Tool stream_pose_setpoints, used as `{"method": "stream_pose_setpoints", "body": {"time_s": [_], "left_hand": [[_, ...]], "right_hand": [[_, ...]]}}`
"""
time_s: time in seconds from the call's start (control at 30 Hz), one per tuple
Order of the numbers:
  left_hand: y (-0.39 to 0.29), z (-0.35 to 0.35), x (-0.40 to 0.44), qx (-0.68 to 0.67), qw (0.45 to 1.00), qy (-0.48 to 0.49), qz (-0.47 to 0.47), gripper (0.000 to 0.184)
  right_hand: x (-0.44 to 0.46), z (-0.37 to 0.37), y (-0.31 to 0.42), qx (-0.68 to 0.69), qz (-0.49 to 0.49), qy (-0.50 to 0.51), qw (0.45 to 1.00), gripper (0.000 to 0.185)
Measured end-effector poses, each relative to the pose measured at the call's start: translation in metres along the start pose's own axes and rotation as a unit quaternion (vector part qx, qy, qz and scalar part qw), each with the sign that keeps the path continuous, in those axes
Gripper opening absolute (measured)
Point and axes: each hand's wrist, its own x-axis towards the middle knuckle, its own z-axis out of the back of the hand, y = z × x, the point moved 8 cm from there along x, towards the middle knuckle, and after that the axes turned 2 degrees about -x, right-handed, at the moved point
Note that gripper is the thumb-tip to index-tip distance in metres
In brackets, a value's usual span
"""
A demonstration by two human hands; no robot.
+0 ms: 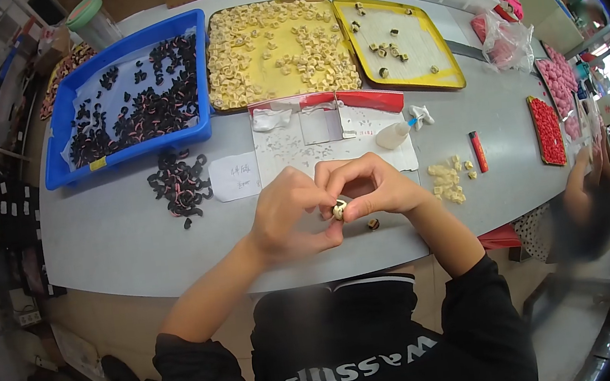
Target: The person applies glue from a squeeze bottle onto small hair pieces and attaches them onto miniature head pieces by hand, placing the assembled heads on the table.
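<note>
Between the fingertips of both hands sits a small cream-and-black piece [339, 210], partly covered by fingers. My right hand [380, 185] pinches it between thumb and forefinger. From the other side my left hand [285, 212] closes its fingers on the same piece. Just below my right hand, a similar dark-and-cream piece [373, 224] lies on the grey table [114, 248]. A white sheet [284, 143] with dark scraps is spread beyond my hands. Left of it are a handwritten paper [235, 178] and a pile of black curved parts [179, 185].
Behind stand a blue tray [155, 149] of black parts, a yellow tray [279, 41] of cream pieces and another yellow tray [420, 73]. A small bottle [393, 135], cream pieces [446, 182] and a red lighter [478, 152] lie right. Another person [595, 193] sits at far right.
</note>
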Motion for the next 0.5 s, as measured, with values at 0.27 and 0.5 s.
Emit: {"method": "stream_pose_setpoints", "body": {"time_s": [0.27,0.5], "left_hand": [[-0.0015,-0.0013,-0.0022,0.001,1.0,0.007,-0.022,0.044],[-0.004,-0.0034,-0.003,0.02,0.998,0.015,-0.06,0.042]], "right_hand": [[0.0006,-0.0018,-0.0004,-0.021,-0.003,0.008,1.0,0.024],[0.0004,0.0002,-0.0026,-0.055,-0.006,0.009,0.998,0.025]]}}
